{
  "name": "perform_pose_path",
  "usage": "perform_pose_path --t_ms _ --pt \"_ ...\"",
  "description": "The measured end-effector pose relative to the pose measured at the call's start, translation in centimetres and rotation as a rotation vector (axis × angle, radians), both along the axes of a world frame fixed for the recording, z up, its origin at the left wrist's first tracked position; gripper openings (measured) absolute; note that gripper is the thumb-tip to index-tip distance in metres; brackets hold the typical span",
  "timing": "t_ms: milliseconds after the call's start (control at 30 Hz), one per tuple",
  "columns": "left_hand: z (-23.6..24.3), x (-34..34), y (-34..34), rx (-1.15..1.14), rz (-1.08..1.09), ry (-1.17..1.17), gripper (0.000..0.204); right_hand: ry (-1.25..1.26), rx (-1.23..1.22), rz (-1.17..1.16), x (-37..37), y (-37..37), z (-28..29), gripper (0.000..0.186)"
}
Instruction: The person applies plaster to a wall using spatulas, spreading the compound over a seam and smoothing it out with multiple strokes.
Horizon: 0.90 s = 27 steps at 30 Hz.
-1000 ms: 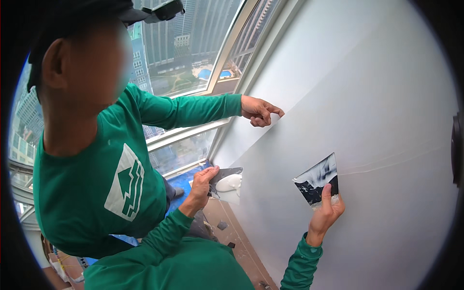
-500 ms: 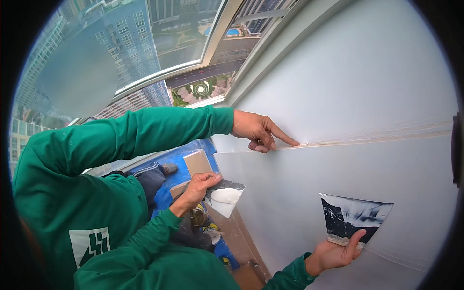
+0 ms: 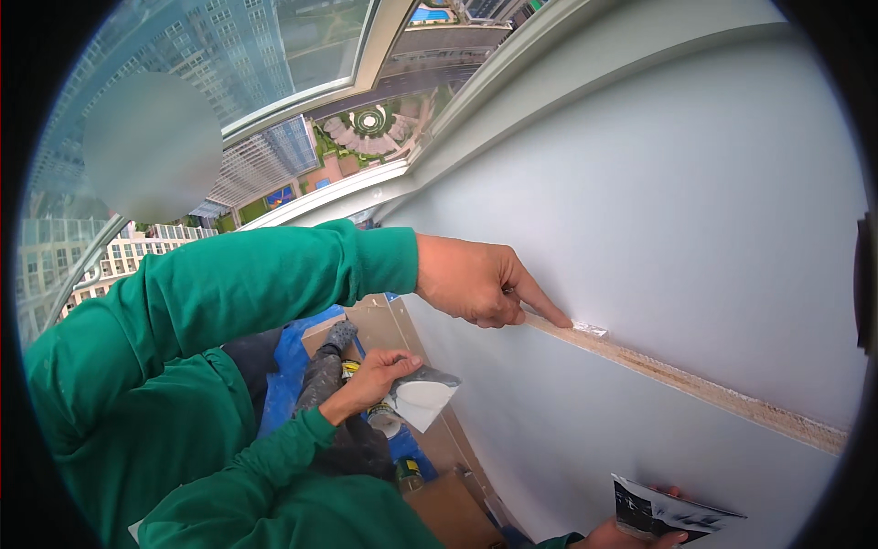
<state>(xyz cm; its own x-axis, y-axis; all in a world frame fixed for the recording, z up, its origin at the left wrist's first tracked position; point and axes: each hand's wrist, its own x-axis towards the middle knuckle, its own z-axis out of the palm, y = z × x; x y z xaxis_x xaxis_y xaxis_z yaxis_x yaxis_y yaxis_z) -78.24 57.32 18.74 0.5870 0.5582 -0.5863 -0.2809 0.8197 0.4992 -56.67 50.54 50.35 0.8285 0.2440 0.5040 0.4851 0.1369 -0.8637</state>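
Left hand (image 3: pixel 370 380): fingers closed round the handle of a putty knife (image 3: pixel 425 398), its blade loaded with white filler and held low, well apart from the wall (image 3: pixel 686 210). Right hand (image 3: pixel 626 535): mostly cut off by the lower edge, fingers pinching a dark smeared board (image 3: pixel 668 514). A co-worker's hand (image 3: pixel 476 288) is seen with its forefinger pressed on the joint (image 3: pixel 695 384). Only a white dab (image 3: pixel 590 328) is laid; the rest of the joint is judged unfilled.

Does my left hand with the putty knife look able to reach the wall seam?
Probably yes: left hand with putty knife is below the seam; only a co-worker's hand covers its near end.
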Motion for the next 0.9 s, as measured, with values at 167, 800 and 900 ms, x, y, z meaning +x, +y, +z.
perform_pose_path --t_ms 167,800,900 --pt "0.3 -0.2 1.1 0.100 -0.098 0.109 0.033 0.188 0.233 0.351 -0.4 -0.3 0.6 0.040" --pt "1.4 -0.1 3.1 -0.021 0.086 0.040 0.021 0.127 0.102 0.307 0.7 -1.1 1.0 0.044" --pt "1.6 -0.3 3.4 -0.019 0.075 0.055 0.020 0.134 0.102 0.315 0.8 -1.0 1.1 0.043"
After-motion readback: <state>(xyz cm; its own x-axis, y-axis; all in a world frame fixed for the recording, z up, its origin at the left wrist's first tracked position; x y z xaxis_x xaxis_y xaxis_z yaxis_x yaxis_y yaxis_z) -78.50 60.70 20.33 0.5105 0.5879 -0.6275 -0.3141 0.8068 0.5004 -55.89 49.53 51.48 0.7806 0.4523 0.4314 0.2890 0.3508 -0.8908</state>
